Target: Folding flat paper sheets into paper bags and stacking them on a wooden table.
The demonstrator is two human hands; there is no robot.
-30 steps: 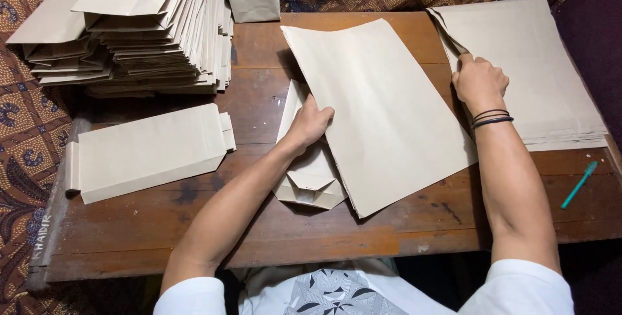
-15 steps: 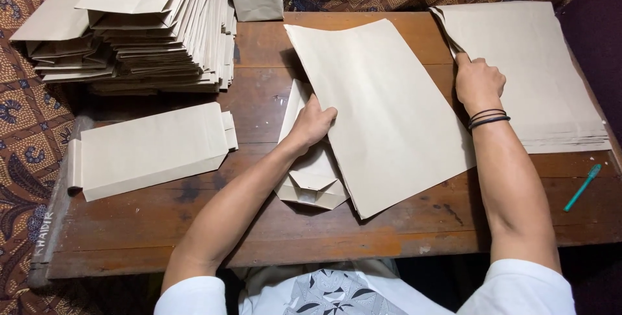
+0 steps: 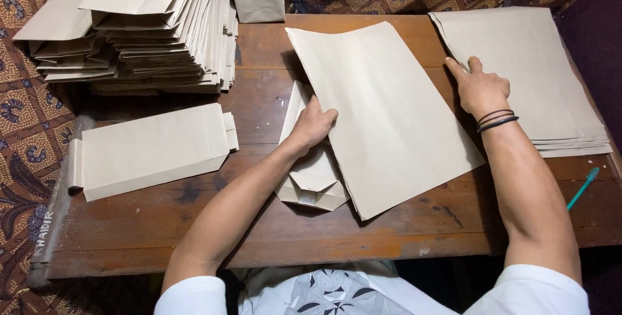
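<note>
Resting on a large tan paper sheet (image 3: 389,114), the left hand (image 3: 314,124) presses its fingers flat along the sheet's left edge, much as it did a second ago, while the sheet itself has barely shifted on the wooden desk (image 3: 259,231). The right hand (image 3: 481,87) has slid slightly away from the sheet's upper right edge and now lies open, fingers together, on the near corner of the stack of flat sheets (image 3: 531,69) at the desk's right end. Neither hand grips anything; both lie palm down, well apart from each other.

The loose sheet lies tilted, its long axis running from the far left toward the near right, one short end pointing at the desk's far edge. Beneath its left side, a partly folded paper bag (image 3: 311,182) sticks out toward the person, folded bottom nearest. A finished flat paper bag (image 3: 152,150) lies alone at the left, long axis roughly across the desk. Behind it rises a tall pile of finished bags (image 3: 136,23). A teal pen (image 3: 583,188) sits at the right edge.
</note>
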